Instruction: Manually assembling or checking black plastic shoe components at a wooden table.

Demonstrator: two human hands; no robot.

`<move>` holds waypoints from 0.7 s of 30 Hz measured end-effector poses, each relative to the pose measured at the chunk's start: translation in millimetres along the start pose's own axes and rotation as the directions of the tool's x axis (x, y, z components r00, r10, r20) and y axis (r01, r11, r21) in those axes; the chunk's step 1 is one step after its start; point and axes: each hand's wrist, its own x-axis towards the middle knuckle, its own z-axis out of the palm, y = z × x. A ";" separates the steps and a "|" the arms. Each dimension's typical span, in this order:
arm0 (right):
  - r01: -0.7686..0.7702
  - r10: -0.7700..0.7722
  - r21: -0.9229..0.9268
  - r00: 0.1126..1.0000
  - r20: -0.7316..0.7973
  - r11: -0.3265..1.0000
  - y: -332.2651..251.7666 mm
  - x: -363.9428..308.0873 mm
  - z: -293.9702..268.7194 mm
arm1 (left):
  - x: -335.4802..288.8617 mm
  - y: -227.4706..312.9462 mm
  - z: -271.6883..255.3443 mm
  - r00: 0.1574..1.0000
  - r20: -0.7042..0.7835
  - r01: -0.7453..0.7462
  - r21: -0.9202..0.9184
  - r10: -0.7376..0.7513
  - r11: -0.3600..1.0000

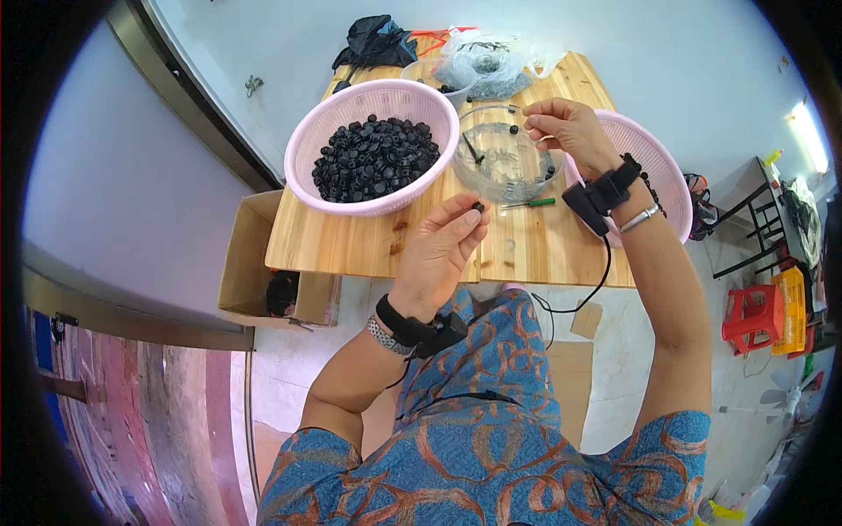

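My left hand (443, 245) pinches a small black plastic part (478, 207) between thumb and fingertips, just above the table's near half. Over the right side of a round clear tub (467, 175) is my right hand (572, 133), its fingers closed together; what they hold, if anything, is too small to make out. The tub contains small clear pieces, a few black parts and a thin black stick-like item (474, 149). Against its near side lies a thin tool with a green handle (542, 202). Left of the tub, a pink basket (298, 145) holds a heap of black parts (373, 162).
A second pink basket (674, 167) with black parts stands under my right forearm. At the back of the wooden table (351, 241) are a smaller clear tub (421, 72), a clear plastic bag (500, 66) and a black bag (377, 42). An open cardboard box (241, 263) stands at left.
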 end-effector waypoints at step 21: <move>0.195 -0.198 0.259 0.980 -0.014 0.946 11.5 -160.6 69.6 | -39.9 -11.2 20.8 0.997 0.072 -0.002 0.043 -0.001 0.999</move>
